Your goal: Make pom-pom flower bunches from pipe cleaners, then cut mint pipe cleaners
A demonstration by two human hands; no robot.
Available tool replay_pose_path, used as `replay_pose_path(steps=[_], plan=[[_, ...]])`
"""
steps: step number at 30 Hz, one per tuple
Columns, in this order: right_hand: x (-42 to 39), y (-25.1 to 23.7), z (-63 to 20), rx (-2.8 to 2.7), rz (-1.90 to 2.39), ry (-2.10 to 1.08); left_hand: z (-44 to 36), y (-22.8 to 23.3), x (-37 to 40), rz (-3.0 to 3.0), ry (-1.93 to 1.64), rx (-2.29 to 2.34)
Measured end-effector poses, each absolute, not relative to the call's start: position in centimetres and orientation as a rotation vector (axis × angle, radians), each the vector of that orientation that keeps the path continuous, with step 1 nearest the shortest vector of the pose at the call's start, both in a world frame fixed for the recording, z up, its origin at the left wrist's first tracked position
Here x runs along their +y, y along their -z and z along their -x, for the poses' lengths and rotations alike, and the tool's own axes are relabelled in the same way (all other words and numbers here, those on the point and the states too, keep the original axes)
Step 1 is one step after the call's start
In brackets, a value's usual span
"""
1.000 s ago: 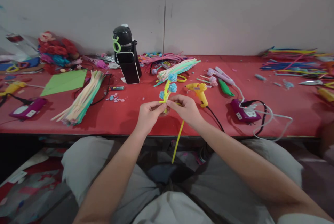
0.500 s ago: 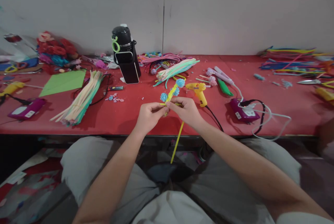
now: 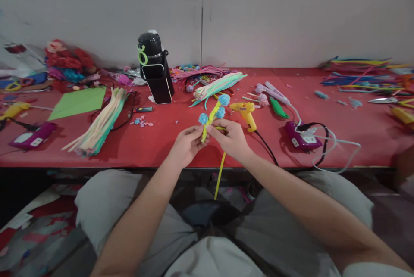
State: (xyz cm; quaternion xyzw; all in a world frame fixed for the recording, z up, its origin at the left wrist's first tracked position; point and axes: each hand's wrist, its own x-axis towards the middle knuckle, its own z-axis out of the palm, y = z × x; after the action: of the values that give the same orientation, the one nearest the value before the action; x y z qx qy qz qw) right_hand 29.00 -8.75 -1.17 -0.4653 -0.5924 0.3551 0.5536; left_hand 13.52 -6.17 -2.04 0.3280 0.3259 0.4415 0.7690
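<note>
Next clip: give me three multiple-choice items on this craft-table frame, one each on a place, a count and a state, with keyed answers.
1. Where does the yellow glue gun lie?
A. on the red table, beside the right hand
B. on the lap
C. atop the black bottle

2. How many blue pompoms top the yellow stem?
A. one
B. three
C. six

3. How is the stem held?
A. pinched between left hand and right hand
B. lying loose
C. left hand only

Answers: A, it rests on the tabletop; B, three blue tufts show; A, both hands' fingertips meet on it.

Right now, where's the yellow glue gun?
In the head view the yellow glue gun lies on the red table, just right of centre, beyond the right hand, with the purple power strip further right.
</note>
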Motion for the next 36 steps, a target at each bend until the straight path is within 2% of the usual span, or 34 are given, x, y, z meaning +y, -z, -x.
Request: replay_pose_path(steps=[5, 13, 24, 31, 36], plan=[[-9.3, 1.0, -28.7, -1.405, 1.088, -0.809, -13.8, 1.7, -6.5, -0.531, -0.899, 0.695], [-9.1, 1.2, -28.6, -1.364, 1.119, -0.773, -13.9, 1.8, -6.8, -0.849, -1.070, 0.778], [-8.7, 1.1, -29.0, -1.418, 1.126, -0.769, -12.9, 1.6, -6.1, -0.932, -0.923, 0.713], [-8.3, 1.3, -29.5, -1.278, 1.003, -1.207, -12.4, 1.3, -6.0, -0.963, -0.774, 0.684], [-8.4, 0.8, -29.3, -1.264, 0.941, -1.330, -12.2, 1.7, -5.9, -0.918, -0.710, 0.620]])
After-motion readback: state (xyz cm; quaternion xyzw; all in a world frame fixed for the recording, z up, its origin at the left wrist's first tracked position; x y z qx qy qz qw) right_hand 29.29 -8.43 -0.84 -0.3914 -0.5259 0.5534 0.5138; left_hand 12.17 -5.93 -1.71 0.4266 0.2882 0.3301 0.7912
